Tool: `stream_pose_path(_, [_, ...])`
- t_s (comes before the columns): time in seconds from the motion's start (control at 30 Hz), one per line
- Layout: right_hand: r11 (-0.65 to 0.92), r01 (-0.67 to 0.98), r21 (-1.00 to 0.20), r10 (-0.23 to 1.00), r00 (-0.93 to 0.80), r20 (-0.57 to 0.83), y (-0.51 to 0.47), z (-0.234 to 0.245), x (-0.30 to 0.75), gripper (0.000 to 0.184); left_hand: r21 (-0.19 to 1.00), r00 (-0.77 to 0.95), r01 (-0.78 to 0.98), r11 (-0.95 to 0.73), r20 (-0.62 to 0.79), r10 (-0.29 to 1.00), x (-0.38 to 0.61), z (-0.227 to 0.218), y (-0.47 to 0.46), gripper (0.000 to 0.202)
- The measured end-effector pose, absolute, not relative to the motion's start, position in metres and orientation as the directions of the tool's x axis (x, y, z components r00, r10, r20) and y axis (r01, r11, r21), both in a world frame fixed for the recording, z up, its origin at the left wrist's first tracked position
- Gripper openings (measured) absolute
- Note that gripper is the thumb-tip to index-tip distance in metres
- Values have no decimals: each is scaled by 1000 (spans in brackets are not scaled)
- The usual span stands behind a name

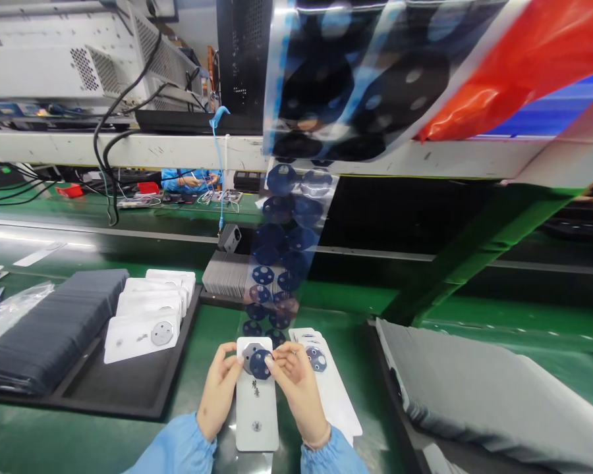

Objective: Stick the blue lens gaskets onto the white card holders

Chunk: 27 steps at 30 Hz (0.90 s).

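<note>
right hand (300, 388), mine: nearly closed, thumb and forefinger pinching a dark blue disc (261, 366) at its right rim; other fingers curled.

left hand (216, 388), mine: thumb and forefinger close together at the left long edge of a pale panel (257, 411); i cannot tell whether they pinch it or only steady it.

dark blue disc, one, with round holes: over the far end of the panel, partly covering a grey round patch (248, 357). judged thin, very light, bendable, easily creased, perhaps tacky beneath. best taken by the outer rim with fingertips, clear of the holes and the flat face.

pale panel, one, with rounded corners: long side pointing away from me, right of the near right corner of the black tray (118, 392); it seems to lie on the green worktop (200, 339), whose near edge is out of view. judged light, stiff, smooth enough to slide and to scratch. best held by both long edges.

clear sheet of discs (279, 250), one: hanging just beyond the panel's far edge. judged limp.

white panels (333, 398), one fanned pile: just right of my panel.
</note>
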State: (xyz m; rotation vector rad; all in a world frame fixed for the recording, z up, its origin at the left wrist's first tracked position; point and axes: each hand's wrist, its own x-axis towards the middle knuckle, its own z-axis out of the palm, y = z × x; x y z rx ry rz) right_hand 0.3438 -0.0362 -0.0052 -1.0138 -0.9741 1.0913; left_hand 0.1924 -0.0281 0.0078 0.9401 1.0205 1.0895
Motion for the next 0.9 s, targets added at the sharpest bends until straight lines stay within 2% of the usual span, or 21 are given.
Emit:
stream_pose_path(0.4, [180, -45, -983, 952, 260, 163, -40, -2, 336, 32, 945, 246, -262, 197, -133, 960, 193, 6, -31, 37])
stream_pose_path(0.9, [210, -53, -976, 948, 255, 190, -41, -4, 334, 29, 946, 253, -251, 205, -140, 957, 192, 10, -31, 38])
